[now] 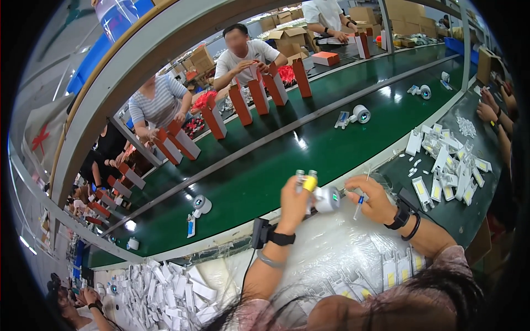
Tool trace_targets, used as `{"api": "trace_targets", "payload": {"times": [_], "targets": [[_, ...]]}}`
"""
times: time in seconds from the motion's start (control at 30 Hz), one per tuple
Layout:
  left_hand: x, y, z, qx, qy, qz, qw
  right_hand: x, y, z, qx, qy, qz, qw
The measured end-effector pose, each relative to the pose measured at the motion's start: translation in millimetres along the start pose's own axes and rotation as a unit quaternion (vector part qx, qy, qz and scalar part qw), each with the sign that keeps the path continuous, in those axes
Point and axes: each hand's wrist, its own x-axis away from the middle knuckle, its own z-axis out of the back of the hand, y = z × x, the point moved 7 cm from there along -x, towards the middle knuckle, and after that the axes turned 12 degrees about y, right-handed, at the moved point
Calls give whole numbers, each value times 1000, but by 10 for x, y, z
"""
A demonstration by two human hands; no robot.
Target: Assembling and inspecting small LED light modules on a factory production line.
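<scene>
Above the near edge of the bench, my left hand [293, 203] is closed around a white device with a round head [329, 199], whose end face shows a small green glow. A yellow patch [310, 182] stands out at its upper end by my fingertips. Just to the right, my right hand [376, 197] pinches a thin pen-like tool [359, 206] with a blue section, its lower tip close to the round head but apart from it. Clear plastic sheeting [326, 243] covers the bench below both hands. White flat parts with yellow patches [391, 276] lie at its near side.
Beyond the bench runs a green conveyor belt [265, 182], carrying white round-headed devices [361, 114] and upright red-and-white boxes [240, 105]. White parts are heaped at lower left [165, 292] and right [450, 165]. Co-workers [245, 60] sit across the belt. A metal frame [94, 105] arches overhead.
</scene>
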Motion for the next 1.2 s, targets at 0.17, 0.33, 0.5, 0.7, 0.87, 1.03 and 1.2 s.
{"api": "trace_targets", "payload": {"times": [0.17,0.33,0.5,0.7,0.87,1.03,1.2], "targets": [[-447,-327,791,-71,198,-1,978,161,292,-203,48,-119,-15,992],[-440,-340,1360,-337,410,-208,822,209,200,-314,111,-210,19,971],[-177,288,915,-439,330,-415,725,210,212,-311,126,-205,43,970],[-168,-258,293,-441,-43,-322,837,267,249,-331,98,-220,48,969],[-88,-234,38,-121,-45,-141,981,105,90,-193,78,-192,27,978],[578,-203,-705,159,-310,56,936,-140,30,-30,86,-108,5,990],[1097,-112,-1057,214,-424,58,878,-311,-68,-13,18,-95,-111,989]]}}
